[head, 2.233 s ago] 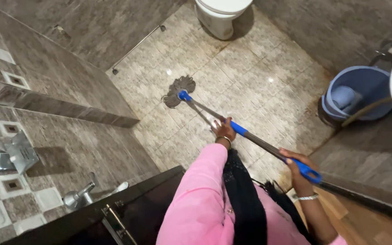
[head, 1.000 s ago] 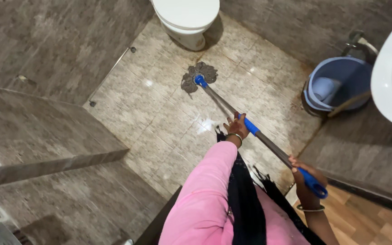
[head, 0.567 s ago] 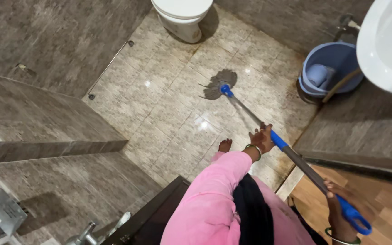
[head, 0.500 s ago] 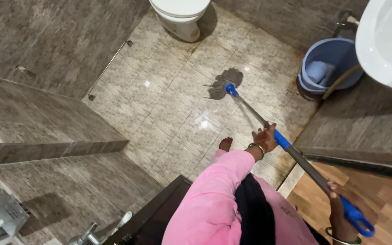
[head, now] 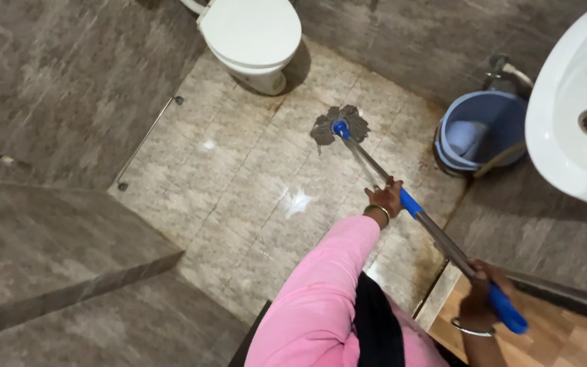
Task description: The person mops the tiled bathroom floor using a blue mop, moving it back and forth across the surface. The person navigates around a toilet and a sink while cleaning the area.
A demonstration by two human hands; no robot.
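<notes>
Beige floor tiles [head: 239, 204] are walled in by grey stone, with a toilet [head: 253, 37] at the far edge, a basin [head: 572, 115] at the right and a blue bucket [head: 477, 129] on the floor in the right corner below it. A mop [head: 375, 170] is held slantwise across the floor. Its grey head [head: 338, 124] is pressed flat on the tiles near the far edge, between toilet and bucket and touching neither.

The left hand [head: 385, 198] is wrapped about the shaft just above the blue sleeve, fingers clenched on it. The right hand [head: 480, 292] is closed round the blue end grip, low by the wooden threshold [head: 552, 340].

For the stroke to be done well, it is judged that the head should be kept flat and loaded through the left hand, while the sweep is steered from the right. Overlapping passes would best be drawn back from the far edge toward the threshold, so that washed tiles are not stepped on. The brownish stain along the right edge by the bucket seems to want firmer, shorter rubs. Care is advised near the bucket, lest it be knocked, and on the wet, shiny patch at mid-floor.
</notes>
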